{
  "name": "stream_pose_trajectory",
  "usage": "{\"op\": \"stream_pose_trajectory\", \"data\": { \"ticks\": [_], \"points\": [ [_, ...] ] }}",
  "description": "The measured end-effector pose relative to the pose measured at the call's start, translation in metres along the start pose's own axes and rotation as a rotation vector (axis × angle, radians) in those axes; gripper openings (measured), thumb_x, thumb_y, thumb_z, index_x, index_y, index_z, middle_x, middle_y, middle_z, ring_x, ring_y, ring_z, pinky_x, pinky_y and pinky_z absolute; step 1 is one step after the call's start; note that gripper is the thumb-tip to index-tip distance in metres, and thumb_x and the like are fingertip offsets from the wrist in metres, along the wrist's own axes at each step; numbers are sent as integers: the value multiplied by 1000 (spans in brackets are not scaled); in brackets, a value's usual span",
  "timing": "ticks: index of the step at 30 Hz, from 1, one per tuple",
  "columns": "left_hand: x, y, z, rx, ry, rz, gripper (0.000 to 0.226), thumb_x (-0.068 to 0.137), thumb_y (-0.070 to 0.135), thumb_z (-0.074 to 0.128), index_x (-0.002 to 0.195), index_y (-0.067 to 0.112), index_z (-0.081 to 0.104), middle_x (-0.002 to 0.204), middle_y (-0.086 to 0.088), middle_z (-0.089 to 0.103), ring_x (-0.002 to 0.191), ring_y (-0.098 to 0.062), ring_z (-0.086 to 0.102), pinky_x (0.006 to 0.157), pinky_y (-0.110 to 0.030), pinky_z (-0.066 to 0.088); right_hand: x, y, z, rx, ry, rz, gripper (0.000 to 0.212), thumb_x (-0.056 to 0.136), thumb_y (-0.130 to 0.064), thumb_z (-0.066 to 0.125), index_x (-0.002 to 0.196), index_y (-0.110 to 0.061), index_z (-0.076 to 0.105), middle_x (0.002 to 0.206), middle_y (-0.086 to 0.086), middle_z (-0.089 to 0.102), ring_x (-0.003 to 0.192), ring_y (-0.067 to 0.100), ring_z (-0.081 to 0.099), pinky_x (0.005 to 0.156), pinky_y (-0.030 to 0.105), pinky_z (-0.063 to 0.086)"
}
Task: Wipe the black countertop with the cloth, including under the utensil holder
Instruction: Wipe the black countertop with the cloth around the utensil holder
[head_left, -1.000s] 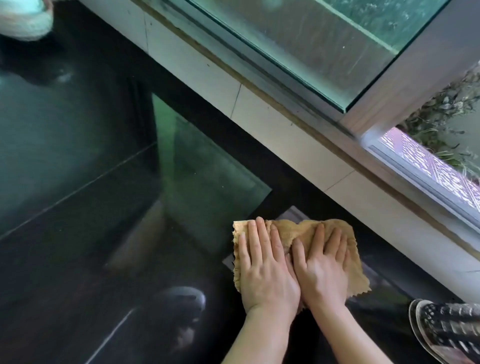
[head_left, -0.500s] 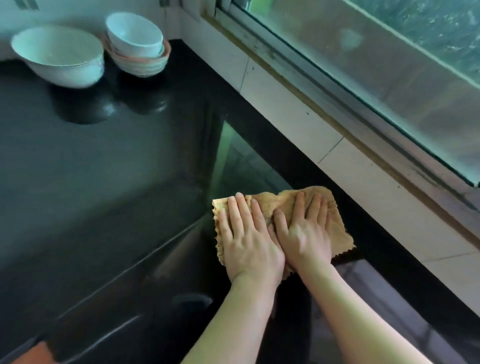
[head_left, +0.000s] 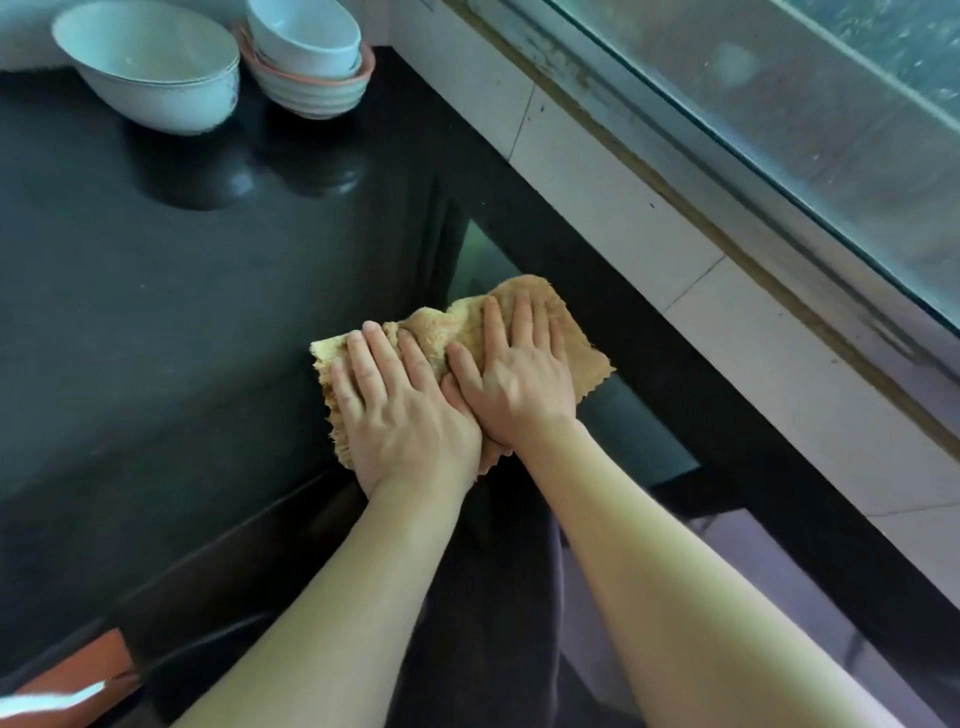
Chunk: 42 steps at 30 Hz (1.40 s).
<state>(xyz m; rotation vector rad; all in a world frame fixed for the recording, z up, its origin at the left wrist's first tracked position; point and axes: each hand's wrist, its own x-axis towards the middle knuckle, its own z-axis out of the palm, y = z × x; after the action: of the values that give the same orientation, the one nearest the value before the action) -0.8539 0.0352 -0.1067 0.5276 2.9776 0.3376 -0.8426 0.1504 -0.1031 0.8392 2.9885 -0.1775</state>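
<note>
Both hands, left (head_left: 402, 415) and right (head_left: 519, 374), flat on cloth (head_left: 447, 327), fingers straight, pressing it onto worktop (head_left: 182, 322) near the tiled wall. Far corner: big bowl (head_left: 150, 67), empty; beside it a bowl stack (head_left: 309, 57), top one's contents not visible.

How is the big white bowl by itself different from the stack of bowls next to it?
The large white bowl stands alone and is wider; the stack of small bowls nests several, with narrower rims. The large bowl is all white; the stack shows pinkish rims beneath its white top bowl. Both sit upright on the black countertop.
</note>
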Motion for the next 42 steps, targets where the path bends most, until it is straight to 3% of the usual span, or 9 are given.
{"op": "stream_pose_trajectory", "data": {
  "ticks": [4, 9, 11, 14, 20, 26, 31, 36, 42],
  "points": [
    [-23, 2, 1, 19, -6, -44, 82, 91, 45, -10, 161, 5, 8, 170, -22, 0, 157, -36, -5, 126, -55, 0, -15, 4, -1, 2, -15, -84, 76, 95, -65, 14, 159, -23, 9, 168, 12, -4, 154, 26, -10, 124, 46, -5],
    [-79, 17, 8, 36, -3, -70, 74, 99, 45, 5, 160, 3, 7, 169, -24, 0, 157, -38, -5, 126, -56, 0, -64, 28, -1, 24, -21, -164, 71, 97, -62, 14, 159, -27, 12, 168, 8, -1, 154, 23, -7, 124, 45, -4],
    [-108, 27, 14, 45, -2, -76, 76, 97, 45, 1, 160, 3, 8, 169, -25, 2, 157, -39, -4, 126, -56, 0, -90, 45, -1, 34, -33, -184, 72, 96, -62, 12, 159, -28, 12, 168, 8, -1, 154, 23, -7, 124, 45, -4],
    [-157, 48, 24, 36, 13, -67, 69, 102, 40, 14, 160, 2, 12, 169, -25, 4, 157, -40, -1, 125, -57, 2, -134, 77, -3, 31, -31, -197, 77, 91, -63, 5, 159, -28, 12, 168, 7, 0, 154, 22, -8, 124, 46, -3],
    [-252, 98, 40, 27, -10, -29, 66, 103, 37, 20, 160, 3, 12, 169, -26, 2, 156, -40, -2, 125, -58, 3, -223, 151, -4, 26, -24, -165, 73, 95, -62, 8, 159, -28, 12, 168, 5, 0, 154, 20, -8, 124, 44, -1],
    [-334, 141, 47, 4, -63, 45, 75, 91, 34, -4, 160, 4, 5, 168, -27, -5, 156, -41, -9, 124, -58, -1, -302, 218, -1, 24, -14, -78, 67, 99, -61, 11, 159, -31, 9, 169, 2, -2, 154, 18, -9, 125, 44, -1],
    [-397, 167, 61, -26, -71, 128, 68, 103, 40, 13, 160, 4, -4, 167, -28, -14, 155, -41, -17, 124, -59, -4, -371, 261, -1, 23, -15, 37, 65, 100, -61, 13, 158, -33, 7, 169, 2, -3, 154, 18, -9, 125, 45, -1],
    [-439, 176, 67, -71, -82, 188, 68, 105, 37, 16, 157, 2, -12, 165, -28, -19, 154, -41, -20, 123, -59, -9, -426, 277, 0, 1, 12, 170, 66, 100, -59, 20, 159, -30, 9, 168, 7, 1, 155, 22, -5, 125, 46, 4],
    [-463, 167, 69, -126, -115, 275, 65, 104, 32, 11, 155, 2, -17, 160, -26, -30, 151, -40, -28, 121, -58, -17, -464, 269, 1, 50, 20, 378, 73, 93, -63, 3, 159, -32, 6, 168, 4, -5, 154, 18, -10, 125, 43, -3]
  ]
}}
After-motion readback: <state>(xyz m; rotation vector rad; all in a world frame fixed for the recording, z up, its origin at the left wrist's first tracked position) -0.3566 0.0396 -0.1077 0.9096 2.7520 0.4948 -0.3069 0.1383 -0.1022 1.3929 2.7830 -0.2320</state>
